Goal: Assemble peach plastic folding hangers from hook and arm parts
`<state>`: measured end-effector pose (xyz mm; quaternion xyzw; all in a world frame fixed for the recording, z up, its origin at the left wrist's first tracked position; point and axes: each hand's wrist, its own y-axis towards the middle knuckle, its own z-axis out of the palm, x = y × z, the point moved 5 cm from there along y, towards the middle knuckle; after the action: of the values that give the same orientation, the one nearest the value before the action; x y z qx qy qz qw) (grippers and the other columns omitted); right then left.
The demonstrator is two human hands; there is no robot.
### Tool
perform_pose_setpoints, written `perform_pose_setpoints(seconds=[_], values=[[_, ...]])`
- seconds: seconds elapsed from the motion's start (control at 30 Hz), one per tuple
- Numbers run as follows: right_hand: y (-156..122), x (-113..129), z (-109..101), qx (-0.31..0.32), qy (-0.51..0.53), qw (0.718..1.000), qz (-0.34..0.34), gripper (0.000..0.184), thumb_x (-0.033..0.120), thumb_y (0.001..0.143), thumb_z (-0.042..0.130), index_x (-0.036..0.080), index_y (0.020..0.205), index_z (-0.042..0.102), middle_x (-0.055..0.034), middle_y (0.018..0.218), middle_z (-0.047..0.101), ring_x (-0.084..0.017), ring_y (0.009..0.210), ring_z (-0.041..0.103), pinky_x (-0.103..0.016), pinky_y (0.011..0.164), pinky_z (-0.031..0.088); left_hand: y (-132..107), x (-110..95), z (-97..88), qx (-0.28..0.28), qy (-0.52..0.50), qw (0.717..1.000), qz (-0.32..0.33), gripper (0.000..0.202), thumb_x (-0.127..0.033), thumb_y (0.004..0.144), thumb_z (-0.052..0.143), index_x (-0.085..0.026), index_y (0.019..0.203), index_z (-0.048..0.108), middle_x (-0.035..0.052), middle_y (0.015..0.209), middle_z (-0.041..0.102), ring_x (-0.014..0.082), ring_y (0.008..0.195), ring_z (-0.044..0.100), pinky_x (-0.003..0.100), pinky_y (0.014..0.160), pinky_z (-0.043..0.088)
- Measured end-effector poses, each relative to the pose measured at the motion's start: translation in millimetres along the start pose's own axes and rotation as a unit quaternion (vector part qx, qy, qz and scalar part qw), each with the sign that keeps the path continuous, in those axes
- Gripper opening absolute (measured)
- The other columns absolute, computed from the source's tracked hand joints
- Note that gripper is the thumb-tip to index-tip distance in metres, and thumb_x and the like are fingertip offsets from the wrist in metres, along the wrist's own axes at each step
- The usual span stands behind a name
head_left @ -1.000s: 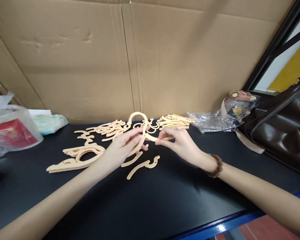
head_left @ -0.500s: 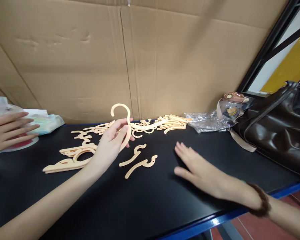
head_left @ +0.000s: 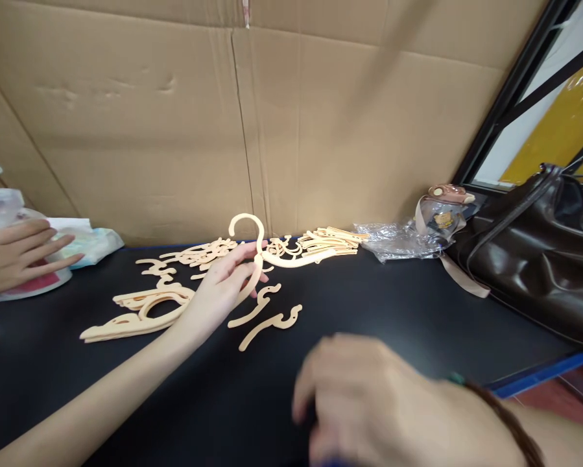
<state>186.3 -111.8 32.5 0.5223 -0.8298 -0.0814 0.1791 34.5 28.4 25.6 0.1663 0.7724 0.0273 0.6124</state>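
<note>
My left hand [head_left: 227,275] is closed on a cream plastic clothes hanger [head_left: 298,261], holding it near the base of its hook, with one arm of the hanger stretching right. Just in front of that hand, two loose hanger arms [head_left: 274,324] lie on the black table [head_left: 174,402]. Under and beside my left forearm rests a stack of folded hangers [head_left: 126,326]. My right hand [head_left: 359,395] is low and close to the camera, smeared by motion. Its fingers bend downward, and what they hold, if anything, is hidden.
Behind the left hand are piles of hanger pieces [head_left: 203,253] and slim strips [head_left: 333,240]. A clear plastic bag [head_left: 393,241], a bottle [head_left: 441,214] and a dark bag [head_left: 529,259] stand right. At left, another person's hand [head_left: 23,253] is near plastic packs [head_left: 101,245]. Cardboard [head_left: 174,130] stands behind.
My right hand has come back toward me from above the table, its fingers going from outstretched to bent. My left hand has shifted slightly right with the clothes hanger.
</note>
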Motion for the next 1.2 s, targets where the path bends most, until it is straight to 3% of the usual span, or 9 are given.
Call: perform_pose_setpoints(seconds=[0.1,0.17,0.27,0.4,0.53,0.63,0.9,1.07,1.2], values=[[18,-60,-33,-0.185,-0.105,0.974,0.083,0.024,0.014,0.096,0.037,0.015,0.114,0.054,-0.0124,0.121,0.059,-0.023,0.113,0.053,-0.041,0.096,0.042,-1,2,5.2,0.039,0.006,0.999,0.008,0.045,-0.04,0.081,0.057,-0.021,0.123,0.056,0.0072,0.113,0.062,0.0205,0.087,0.063,0.027,0.064,0.053],[28,-91,-35,-0.207,-0.106,0.963,0.138,0.035,0.028,0.094,0.051,0.016,0.126,0.045,-0.0131,0.124,0.057,-0.027,0.116,0.051,-0.045,0.098,0.041,-3,3,9.5,0.065,-0.005,0.998,0.01,0.05,-0.043,0.082,0.058,-0.02,0.126,0.053,0.0084,0.117,0.061,0.0214,0.091,0.064,0.029,0.069,0.055],[39,-116,-15,-0.164,0.073,0.96,0.214,0.055,0.046,0.088,0.057,0.022,0.133,0.037,-0.0062,0.102,0.066,-0.022,0.091,0.063,-0.036,0.078,0.05,-8,2,16.2,0.09,-0.03,0.995,0.009,0.051,-0.041,0.083,0.059,-0.022,0.129,0.048,0.008,0.117,0.059,0.021,0.092,0.064,0.033,0.073,0.057],[41,-114,8,-0.159,0.276,0.918,0.236,0.034,0.047,0.092,0.05,0.023,0.115,0.048,0.0043,0.067,0.059,-0.012,0.058,0.056,-0.023,0.055,0.043,-9,0,18.7,0.082,-0.001,0.996,0.027,0.042,-0.036,0.079,0.063,-0.022,0.118,0.051,0.0053,0.111,0.057,0.0199,0.096,0.062,0.034,0.081,0.056],[26,-128,-3,-0.207,0.231,0.911,0.271,0.029,0.042,0.093,0.048,0.02,0.075,0.047,0.0034,0.061,0.05,-0.01,0.054,0.044,-0.023,0.052,0.035,-1,3,3.9,0.02,0.062,0.996,0.054,0.032,-0.042,0.087,0.051,-0.02,0.11,0.054,0.0057,0.107,0.059,0.0201,0.102,0.059,0.035,0.088,0.051],[12,-153,-16,-0.261,0.22,0.887,0.311,0.027,0.04,0.092,0.047,0.019,0.075,0.048,0.0015,0.067,0.051,-0.011,0.057,0.043,-0.025,0.054,0.035,7,8,-9.1,-0.003,0.156,0.985,0.068,0.03,-0.042,0.091,0.042,-0.02,0.105,0.057,0.006,0.106,0.061,0.0205,0.095,0.06,0.034,0.081,0.05],[5,-169,-25,-0.272,0.189,0.886,0.324,0.033,0.041,0.08,0.062,0.019,0.064,0.043,0.005,0.063,0.038,-0.01,0.056,0.033,-0.026,0.055,0.028,-2,25,3.3,0.113,0.453,0.88,0.085,0.029,-0.046,0.085,0.051,-0.024,0.099,0.065,0.0045,0.103,0.062,0.0247,0.087,0.061,0.034,0.072,0.045],[8,-164,-21,-0.237,0.224,0.887,0.326,0.032,0.048,0.083,0.061,0.019,0.074,0.048,0.003,0.062,0.054,-0.011,0.055,0.044,-0.026,0.055,0.034,-5,22,8.9,0.131,0.457,0.876,0.079,0.025,-0.024,0.085,0.042,-0.02,0.093,0.065,0.0081,0.093,0.064,0.0255,0.082,0.06,0.034,0.068,0.042],[7,-169,-17,-0.213,0.267,0.885,0.317,0.029,0.046,0.086,0.057,0.018,0.08,0.052,-0.0037,0.074,0.068,-0.011,0.057,0.054,-0.025,0.055,0.038,-2,22,2.1,0.109,0.439,0.89,0.063,0.024,-0.03,0.089,0.036,-0.021,0.082,0.058,0.0056,0.079,0.063,0.0235,0.072,0.059,0.032,0.063,0.039]])
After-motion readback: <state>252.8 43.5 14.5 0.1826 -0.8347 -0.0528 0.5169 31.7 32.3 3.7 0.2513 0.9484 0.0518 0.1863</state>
